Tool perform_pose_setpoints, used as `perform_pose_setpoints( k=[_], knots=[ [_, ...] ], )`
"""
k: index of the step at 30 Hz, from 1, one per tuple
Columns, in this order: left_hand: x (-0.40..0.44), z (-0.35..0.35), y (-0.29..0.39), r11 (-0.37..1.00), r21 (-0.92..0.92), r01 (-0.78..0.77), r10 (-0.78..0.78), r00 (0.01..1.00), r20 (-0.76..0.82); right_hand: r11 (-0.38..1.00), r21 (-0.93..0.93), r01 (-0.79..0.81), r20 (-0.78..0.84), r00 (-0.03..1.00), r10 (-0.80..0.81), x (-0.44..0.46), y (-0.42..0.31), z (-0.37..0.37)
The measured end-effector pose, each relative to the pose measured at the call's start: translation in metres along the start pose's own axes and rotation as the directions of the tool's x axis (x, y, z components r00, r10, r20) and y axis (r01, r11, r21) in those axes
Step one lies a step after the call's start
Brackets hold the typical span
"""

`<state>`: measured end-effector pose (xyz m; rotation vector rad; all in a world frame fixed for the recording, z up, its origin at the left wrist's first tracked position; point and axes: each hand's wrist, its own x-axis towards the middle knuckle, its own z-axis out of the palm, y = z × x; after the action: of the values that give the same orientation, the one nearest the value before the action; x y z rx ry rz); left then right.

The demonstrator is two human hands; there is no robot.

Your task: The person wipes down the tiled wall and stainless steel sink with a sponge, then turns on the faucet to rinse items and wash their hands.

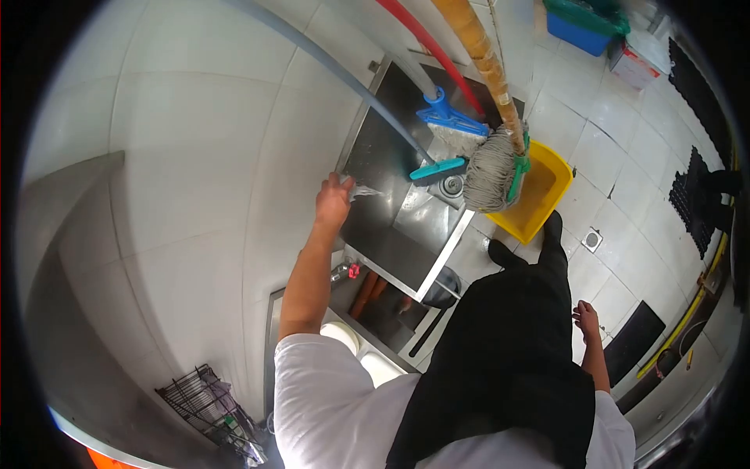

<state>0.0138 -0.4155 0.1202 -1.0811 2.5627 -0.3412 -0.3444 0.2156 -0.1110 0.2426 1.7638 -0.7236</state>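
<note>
My left hand point(333, 201) reaches to the left rim of a steel sink basin point(373, 152). Its fingers are closed, and a whitish, translucent streak point(366, 190) shows beside them; whether it is water or thin plastic I cannot tell. Away from the basin, my right hand point(586, 319) hangs low at my side with loosely bent fingers and nothing visible in it. Within the basin are a teal broom head point(438, 170) and a blue mop head point(451, 119). A grey string mop point(491, 173) with a tape-wrapped handle point(486, 55) leans at the basin's right edge.
A yellow tub point(547, 187) stands on the tiled floor by my feet. Near the basin is a red-handled valve point(354, 270). A wire rack point(205, 405) is at lower left. Blue bin point(578, 33), carton point(634, 64), and black mats point(634, 342) lie right.
</note>
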Motion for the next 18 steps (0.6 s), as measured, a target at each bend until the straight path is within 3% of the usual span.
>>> perform_pose_setpoints(
  k=[3, 5, 9, 11, 12, 14, 16, 18],
  knots=[
    [-0.009, -0.020, -0.005, 0.992, -0.044, 0.115, -0.107, 0.981, 0.160, 1.000, -0.025, 0.003, 0.007, 1.000, -0.003, 0.008, 0.003, -0.004],
    [-0.002, -0.044, -0.004, 0.996, 0.003, -0.093, 0.092, 0.975, -0.200, 0.999, -0.041, 0.004, 0.024, 1.000, -0.003, 0.014, 0.003, -0.006],
    [0.036, -0.009, -0.003, 0.961, 0.006, -0.275, 0.261, 0.906, -0.333, 0.989, -0.149, 0.024, -0.011, 1.000, -0.026, 0.015, -0.002, -0.001],
    [0.026, 0.029, 0.007, 0.982, -0.097, -0.162, 0.110, 0.908, -0.404, 0.992, -0.119, 0.035, 0.005, 0.999, -0.035, 0.005, -0.007, -0.003],
    [0.018, 0.050, 0.004, 0.982, -0.093, -0.167, 0.113, 0.899, -0.422, 0.995, -0.081, 0.060, 0.007, 0.998, -0.060, 0.006, -0.020, 0.002],
    [-0.030, 0.089, -0.005, 0.988, -0.130, 0.084, -0.126, 0.924, -0.362, 0.999, 0.025, 0.029, 0.001, 1.000, -0.029, -0.013, -0.015, 0.002],
    [-0.017, 0.084, 0.000, 0.985, -0.166, 0.045, -0.111, 0.901, -0.419, 0.995, 0.089, -0.033, -0.112, 0.993, 0.043, -0.014, 0.002, -0.001],
    [0.012, 0.071, 0.010, 0.966, -0.254, -0.044, -0.091, 0.864, -0.495, 0.994, -0.098, -0.045, -0.110, 0.993, 0.034, -0.011, 0.023, -0.004]
  ],
)
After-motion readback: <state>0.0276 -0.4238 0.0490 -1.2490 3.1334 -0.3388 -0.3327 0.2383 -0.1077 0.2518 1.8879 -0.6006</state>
